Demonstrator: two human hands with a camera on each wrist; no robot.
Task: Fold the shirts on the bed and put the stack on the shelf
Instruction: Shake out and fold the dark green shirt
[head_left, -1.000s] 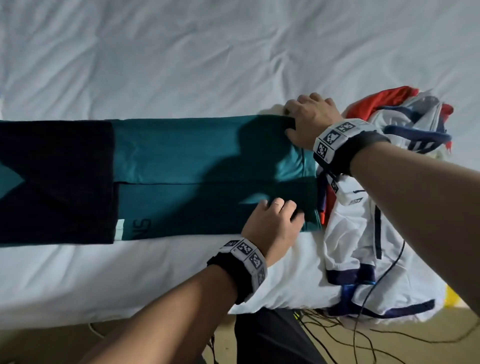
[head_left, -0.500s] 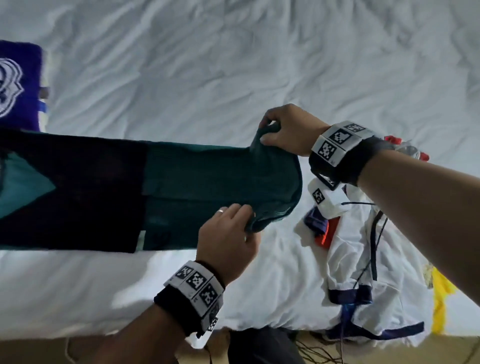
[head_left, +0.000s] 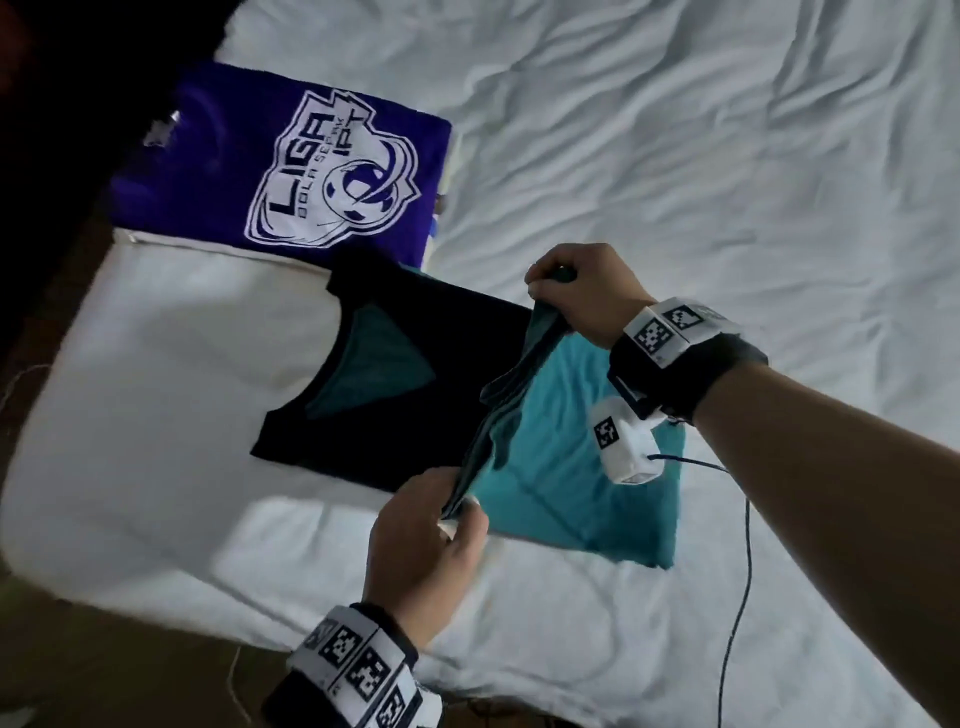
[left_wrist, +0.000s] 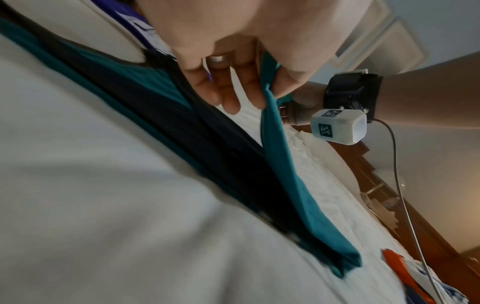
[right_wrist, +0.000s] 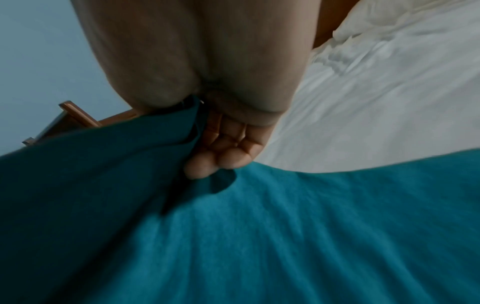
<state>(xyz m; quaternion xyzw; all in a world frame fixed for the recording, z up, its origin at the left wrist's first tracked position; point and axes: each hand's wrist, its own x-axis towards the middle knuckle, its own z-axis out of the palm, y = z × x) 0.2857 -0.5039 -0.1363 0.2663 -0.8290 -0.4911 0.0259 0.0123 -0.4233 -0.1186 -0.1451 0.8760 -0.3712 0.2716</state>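
from the head view, you have lifted the hem of the teal shirt (head_left: 582, 467) off the bed (head_left: 675, 156) and carried it toward the collar, so the crosswise fold is half done. left wrist view: your left hand (left_wrist: 233, 67) pinches one hem corner. right wrist view: your right hand (right_wrist: 223, 144) grips the other, raised.

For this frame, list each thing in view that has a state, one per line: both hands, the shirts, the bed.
teal shirt: partly folded, bottom end lifted off the bed and carried toward the black collar end
left hand: pinches the near corner of the lifted end
right hand: grips the far corner
purple shirt: folded, lying flat, logo up
bed: white sheet, wrinkled
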